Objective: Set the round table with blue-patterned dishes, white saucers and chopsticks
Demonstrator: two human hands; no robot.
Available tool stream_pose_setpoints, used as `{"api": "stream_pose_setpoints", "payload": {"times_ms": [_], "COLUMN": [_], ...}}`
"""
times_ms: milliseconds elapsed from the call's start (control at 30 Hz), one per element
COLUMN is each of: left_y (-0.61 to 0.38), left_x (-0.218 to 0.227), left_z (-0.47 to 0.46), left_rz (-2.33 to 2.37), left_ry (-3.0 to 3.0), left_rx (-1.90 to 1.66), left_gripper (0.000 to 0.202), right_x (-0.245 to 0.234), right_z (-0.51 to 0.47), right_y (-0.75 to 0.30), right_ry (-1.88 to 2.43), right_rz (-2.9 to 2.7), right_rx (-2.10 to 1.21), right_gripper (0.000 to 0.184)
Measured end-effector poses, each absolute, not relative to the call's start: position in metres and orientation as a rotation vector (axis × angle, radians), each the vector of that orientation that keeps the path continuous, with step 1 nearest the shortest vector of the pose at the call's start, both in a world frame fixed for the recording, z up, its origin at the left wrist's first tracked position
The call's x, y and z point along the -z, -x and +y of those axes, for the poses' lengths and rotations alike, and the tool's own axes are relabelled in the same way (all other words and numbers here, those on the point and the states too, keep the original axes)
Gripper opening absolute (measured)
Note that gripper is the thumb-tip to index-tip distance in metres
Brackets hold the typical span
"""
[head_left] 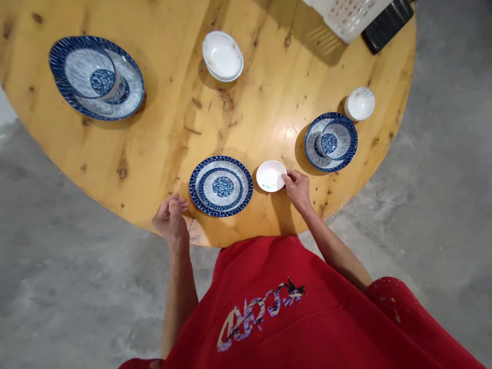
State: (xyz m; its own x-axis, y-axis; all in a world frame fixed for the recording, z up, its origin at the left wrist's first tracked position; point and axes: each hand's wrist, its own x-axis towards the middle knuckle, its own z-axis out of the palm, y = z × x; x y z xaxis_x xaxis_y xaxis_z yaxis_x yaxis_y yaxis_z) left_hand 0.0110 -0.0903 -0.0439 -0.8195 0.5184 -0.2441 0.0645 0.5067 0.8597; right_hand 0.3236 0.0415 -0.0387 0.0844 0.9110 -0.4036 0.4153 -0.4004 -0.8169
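My right hand (296, 187) pinches the rim of a small white bowl (270, 176) that sits on the round wooden table (161, 133). Just left of that bowl stands a blue-patterned plate (221, 186) with a smaller plate stacked on it. My left hand (170, 217) hovers at the table's near edge, left of this plate, fingers curled together and holding nothing that I can see.
A blue plate with a bowl (331, 141) stands to the right, a small white bowl (360, 103) beyond it. White bowls are stacked (222, 55) at the far middle, and a large blue plate with a bowl (96, 77) sits far left. A white basket (348, 15) and a dark object (386, 25) sit at the far right edge.
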Motion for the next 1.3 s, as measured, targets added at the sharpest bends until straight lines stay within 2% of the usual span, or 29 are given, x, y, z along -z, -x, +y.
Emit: {"api": "stream_pose_setpoints", "payload": {"times_ms": [700, 1300], "left_y": [-0.011, -0.011], "left_x": [0.044, 0.044], "left_z": [-0.089, -0.086], "left_rz": [2.247, 2.254], "left_ry": [-0.469, -0.482], "left_rx": [-1.283, -1.259], "left_gripper": [0.030, 0.032], "right_x": [0.034, 0.039], "right_z": [0.036, 0.031], "right_y": [-0.324, -0.326], "right_ry": [1.837, 1.829], "right_rz": [-1.320, -1.359], "right_rx": [-1.352, -1.313], "right_gripper": [0.036, 0.031]}}
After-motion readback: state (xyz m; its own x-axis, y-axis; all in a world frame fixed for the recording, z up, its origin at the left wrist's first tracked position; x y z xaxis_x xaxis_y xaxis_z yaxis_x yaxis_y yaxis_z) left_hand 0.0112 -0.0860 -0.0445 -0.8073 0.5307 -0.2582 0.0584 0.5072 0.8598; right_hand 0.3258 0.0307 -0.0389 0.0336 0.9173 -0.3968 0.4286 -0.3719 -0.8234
